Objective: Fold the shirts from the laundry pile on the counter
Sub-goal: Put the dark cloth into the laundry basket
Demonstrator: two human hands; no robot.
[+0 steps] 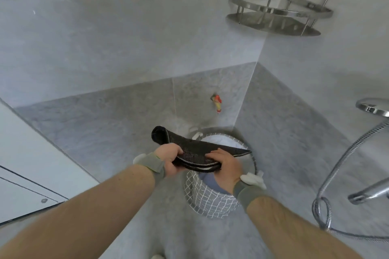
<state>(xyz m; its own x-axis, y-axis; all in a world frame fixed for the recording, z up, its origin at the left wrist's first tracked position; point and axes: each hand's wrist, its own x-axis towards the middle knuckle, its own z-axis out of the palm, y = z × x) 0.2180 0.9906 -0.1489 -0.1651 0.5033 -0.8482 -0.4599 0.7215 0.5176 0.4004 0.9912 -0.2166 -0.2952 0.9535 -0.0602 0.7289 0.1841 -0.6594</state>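
Dark folded cloth [195,151] is hanging just above the wire basket [210,197], both the left hand [171,159] and right hand [226,167] clamping it; more laundry is lying inside, so folding seems unfinished.

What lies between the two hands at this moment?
In the head view, a folded dark cloth spans the gap: the left hand grips one end, the right hand the other. Below it stands a white mesh basket.

Wire basket [210,197] on grey floor [105,136]
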